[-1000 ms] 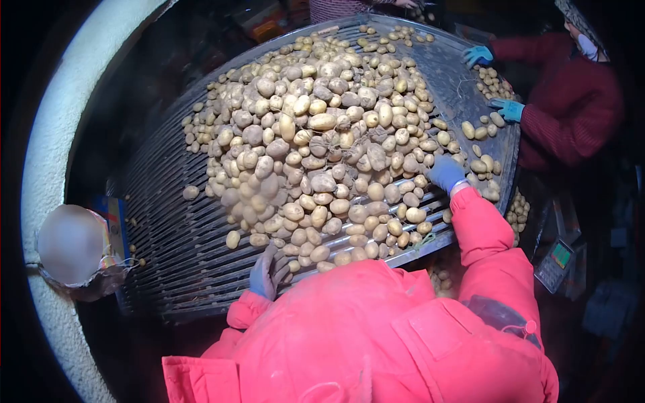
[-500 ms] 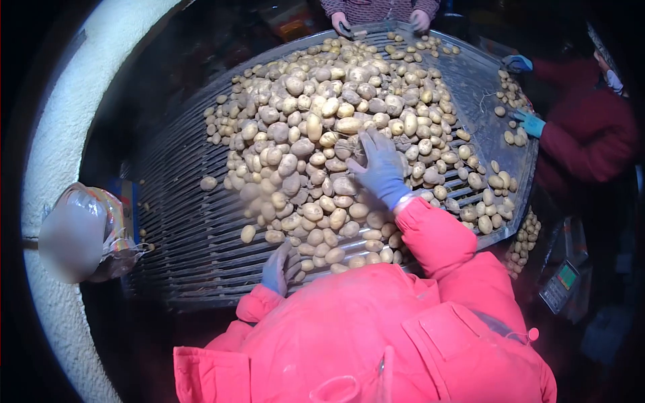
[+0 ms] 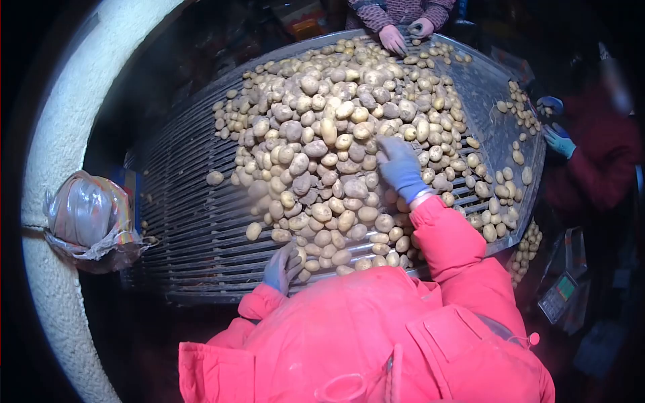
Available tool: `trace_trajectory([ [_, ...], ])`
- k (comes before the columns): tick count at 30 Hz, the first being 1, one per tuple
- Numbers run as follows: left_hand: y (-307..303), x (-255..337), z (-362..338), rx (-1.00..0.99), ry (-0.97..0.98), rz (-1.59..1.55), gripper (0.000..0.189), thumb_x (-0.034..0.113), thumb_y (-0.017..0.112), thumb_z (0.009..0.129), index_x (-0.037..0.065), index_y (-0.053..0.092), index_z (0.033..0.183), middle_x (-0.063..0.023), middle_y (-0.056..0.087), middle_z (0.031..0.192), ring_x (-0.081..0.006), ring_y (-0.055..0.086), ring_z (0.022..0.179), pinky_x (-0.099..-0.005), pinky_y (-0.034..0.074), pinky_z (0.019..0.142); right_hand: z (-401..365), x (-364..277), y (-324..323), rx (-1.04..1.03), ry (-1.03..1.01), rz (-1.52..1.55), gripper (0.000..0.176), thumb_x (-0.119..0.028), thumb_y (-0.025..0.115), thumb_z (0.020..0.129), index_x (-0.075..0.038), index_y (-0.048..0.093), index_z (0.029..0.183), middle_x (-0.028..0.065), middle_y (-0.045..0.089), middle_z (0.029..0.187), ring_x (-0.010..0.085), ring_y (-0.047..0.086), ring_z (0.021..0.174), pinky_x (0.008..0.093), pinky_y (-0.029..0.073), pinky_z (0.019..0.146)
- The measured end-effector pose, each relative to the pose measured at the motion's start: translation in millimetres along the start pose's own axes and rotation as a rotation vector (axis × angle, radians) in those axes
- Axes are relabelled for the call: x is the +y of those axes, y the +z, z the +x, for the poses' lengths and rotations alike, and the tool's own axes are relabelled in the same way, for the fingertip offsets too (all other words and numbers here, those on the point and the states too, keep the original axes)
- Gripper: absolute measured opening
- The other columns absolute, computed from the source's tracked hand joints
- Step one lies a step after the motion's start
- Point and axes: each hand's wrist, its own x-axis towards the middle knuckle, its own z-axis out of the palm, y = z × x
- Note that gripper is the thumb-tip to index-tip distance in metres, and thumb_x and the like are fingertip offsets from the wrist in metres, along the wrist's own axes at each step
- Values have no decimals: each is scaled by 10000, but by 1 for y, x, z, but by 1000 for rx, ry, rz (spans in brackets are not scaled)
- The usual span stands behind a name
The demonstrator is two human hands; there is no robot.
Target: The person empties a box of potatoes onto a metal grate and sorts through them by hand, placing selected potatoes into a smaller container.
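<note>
A large heap of potatoes [image 3: 316, 148] covers the middle of a slatted metal table [image 3: 201, 228]. My right hand [image 3: 401, 166], in a blue-grey glove, rests on the right part of the heap with its fingers bent down among the potatoes; what its fingertips touch is hidden. My left hand [image 3: 283, 267], gloved the same way, is at the near edge of the table beside the lowest potatoes. Its fingers are extended and somewhat apart, and no potato shows in it.
Across the table are a co-worker's gloved hands [image 3: 393, 40]. Another co-worker's gloved hands [image 3: 559, 140] are at the right edge. A plastic-wrapped bundle [image 3: 91, 215] stands at the left by a pale curved rim [image 3: 57, 154]. A keypad device [image 3: 557, 297] is at the lower right.
My right hand has shifted right, and its spread fingers have bent. The far co-worker's hands have come together over the table edge. The right co-worker's hands have moved outward. The whole view has shifted slightly.
</note>
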Motion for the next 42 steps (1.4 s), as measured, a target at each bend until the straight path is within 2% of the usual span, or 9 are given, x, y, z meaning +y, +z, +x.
trace_trajectory([
  [6,5,0,6,55,-51,34,484,360,608,959,90,528,1353,-130,556,1264,-239,590,1096,-369,528,952,22,-27,25,-182,134,-333,299,-278,702,802,-84,581,996,152,613,974,333,595,994,449,487,846],
  [9,10,0,9,108,-46,80,391,358,558,990,113,577,1293,-76,594,1173,-209,604,1002,-370,535,903,12,-19,38,-43,64,-403,301,-268,702,804,-74,583,1001,145,612,973,336,609,974,456,498,837],
  [13,11,3,10,109,-53,87,394,363,567,983,118,577,1292,-74,586,1184,-209,592,1014,-378,529,908,26,-32,21,-446,260,-343,413,-296,728,790,-86,588,1118,152,603,1175,359,616,1087,434,537,869],
  [19,11,0,14,69,-76,91,418,363,591,965,124,558,1306,-62,575,1196,-204,575,1018,-375,523,904,16,-50,22,-299,305,-422,416,-290,752,767,-96,613,1107,161,610,1172,373,646,1047,457,551,827],
  [25,20,11,4,117,-102,88,406,361,601,959,131,564,1291,-45,579,1194,-191,573,1006,-357,528,878,-14,-44,0,-391,161,-30,369,-304,729,784,-72,627,1051,204,657,1075,370,663,974,444,539,826],
  [34,6,3,11,68,-91,75,432,384,577,966,138,556,1320,-90,563,1269,-217,566,1069,-386,514,939,-124,31,-69,-280,794,1718,440,-232,661,934,-17,550,1301,86,632,1176,188,633,1098,327,555,885],
  [39,6,1,17,83,-118,104,436,387,567,972,145,549,1334,-90,559,1283,-219,562,1078,-392,506,950,-136,47,-64,-196,837,1952,412,-195,631,963,-43,535,1333,115,637,1157,267,638,1071,334,562,871],
  [41,4,1,16,79,-111,88,439,387,567,973,147,546,1340,-83,558,1283,-216,563,1074,-392,505,952,-143,48,-44,71,384,1254,396,-117,630,958,-50,540,1338,115,645,1136,258,639,1024,335,556,858],
  [42,4,1,15,83,-112,86,439,387,567,973,147,546,1340,-83,558,1283,-216,563,1074,-392,505,952,-143,56,-45,16,623,1772,383,-50,649,928,-50,583,1305,87,652,1109,196,630,980,304,540,816],
])
